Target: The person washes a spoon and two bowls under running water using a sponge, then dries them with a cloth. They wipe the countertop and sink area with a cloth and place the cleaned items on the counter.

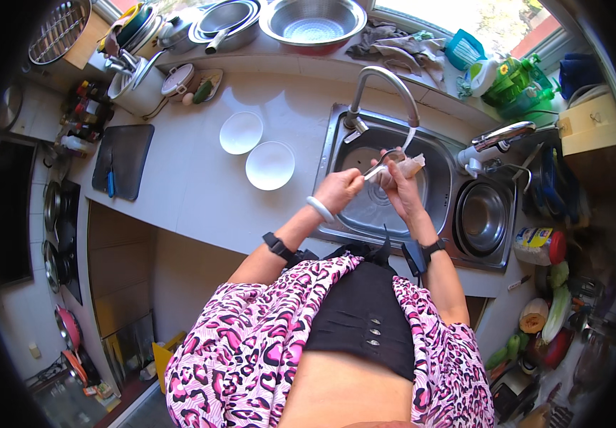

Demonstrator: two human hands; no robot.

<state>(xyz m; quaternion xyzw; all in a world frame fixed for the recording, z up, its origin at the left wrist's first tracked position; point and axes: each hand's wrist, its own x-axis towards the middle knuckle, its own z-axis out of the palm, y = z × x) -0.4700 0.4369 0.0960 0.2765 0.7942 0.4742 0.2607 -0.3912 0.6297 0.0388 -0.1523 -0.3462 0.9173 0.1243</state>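
My left hand (341, 190) grips the handle of a metal spoon (375, 172) over the left part of the sink. Around the spoon's bowl end are the fingers of my right hand (401, 190), which also holds a crumpled whitish-pink piece (414, 165), perhaps a cloth. Its exact material cannot be made out. Just above, water (408, 139) runs from the curved faucet (388, 72) towards my right hand. Both hands are above the larger basin (372, 211) of the stainless-steel sink. Fingers partly hide the spoon's bowl.
Two white bowls (241, 132) stand left of the sink. A dark cutting board (131, 144) bears a blue-handled knife (110, 182). In the smaller basin sits a metal bowl (480, 216). A large metal basin (313, 24) and green bottles (511, 85) line the sill.
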